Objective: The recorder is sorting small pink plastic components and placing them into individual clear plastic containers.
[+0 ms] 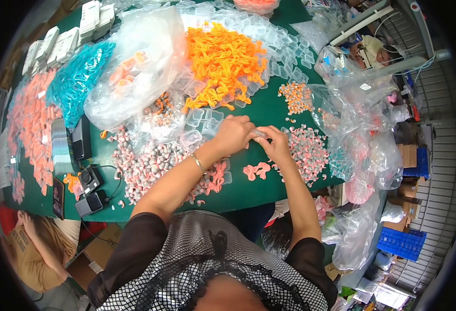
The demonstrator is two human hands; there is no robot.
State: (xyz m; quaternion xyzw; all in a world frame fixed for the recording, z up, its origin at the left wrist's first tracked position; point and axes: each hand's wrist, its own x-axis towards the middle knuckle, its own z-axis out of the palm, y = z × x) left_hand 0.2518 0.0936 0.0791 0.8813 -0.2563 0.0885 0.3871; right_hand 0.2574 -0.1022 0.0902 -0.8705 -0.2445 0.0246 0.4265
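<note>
Over the green table, my left hand (233,136) and my right hand (276,145) meet fingertip to fingertip. Both are closed on a small greyish piece (259,133), mostly covered by the fingers, so its kind is unclear. Just below my hands lie a few flat pink looped pieces (257,170). A heap of small pink-and-grey curved pieces (307,154) spreads to the right of my right hand. Another such heap (150,163) lies left of and partly under my left forearm. Small clear plastic boxes (203,120) sit beside my left hand.
Bundled orange cords (223,59) are piled on more clear boxes. Orange-and-grey pieces (295,97) lie farther right. A large clear bag (140,62), a teal bag (80,80), black devices (90,202) and a phone (58,198) occupy the left. Another person (36,249) sits at lower left.
</note>
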